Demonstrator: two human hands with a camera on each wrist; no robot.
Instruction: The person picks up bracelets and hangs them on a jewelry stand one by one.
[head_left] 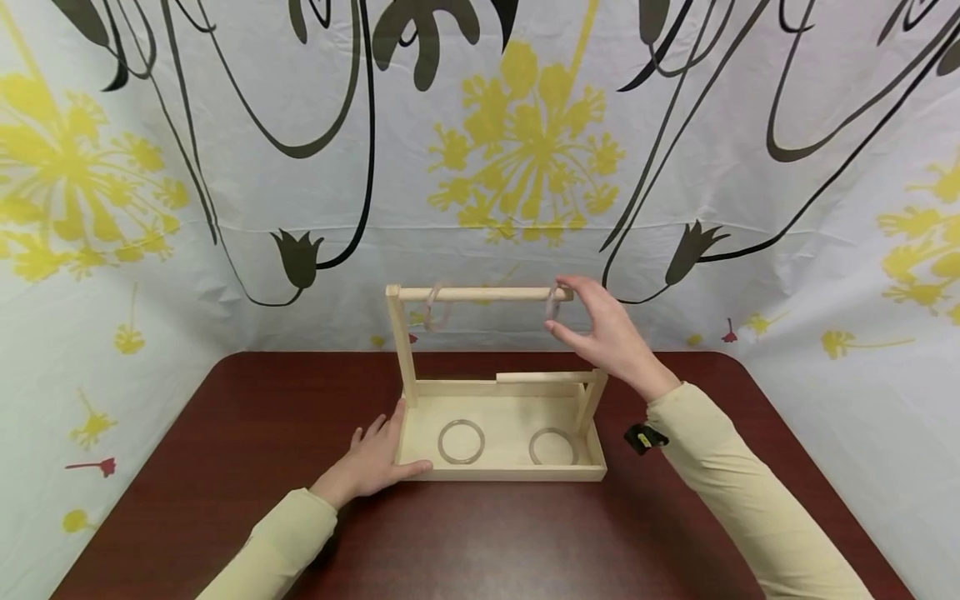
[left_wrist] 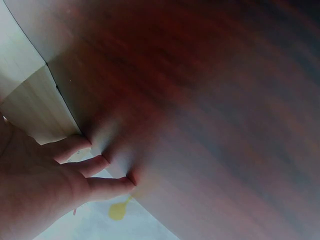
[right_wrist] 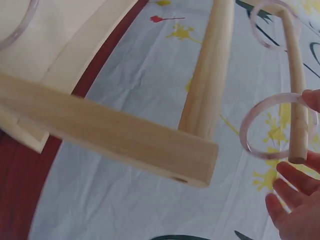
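A wooden bangle stand (head_left: 498,473) with a tray base stands on the table. My right hand (head_left: 611,333) pinches a translucent pale bangle (head_left: 552,303) between thumb and fingers. In the right wrist view this bangle (right_wrist: 244,132) encircles the upper rod (right_wrist: 298,125) close to its free end. Further left on the same rod hangs another bangle (head_left: 429,310). Two more, a left bangle (head_left: 441,442) and a right bangle (head_left: 532,447), lie flat in the tray. My left hand (head_left: 371,462) rests against the tray's left end, thumb along the front rim, fingers extended.
A shorter lower rod (head_left: 543,378) reaches left from the short right post (head_left: 591,402). The tall left post (head_left: 402,350) carries the upper rod. Around the dark red table (head_left: 300,400) hangs a patterned white cloth (head_left: 480,192). A black wrist device (head_left: 645,437) sits by my right sleeve.
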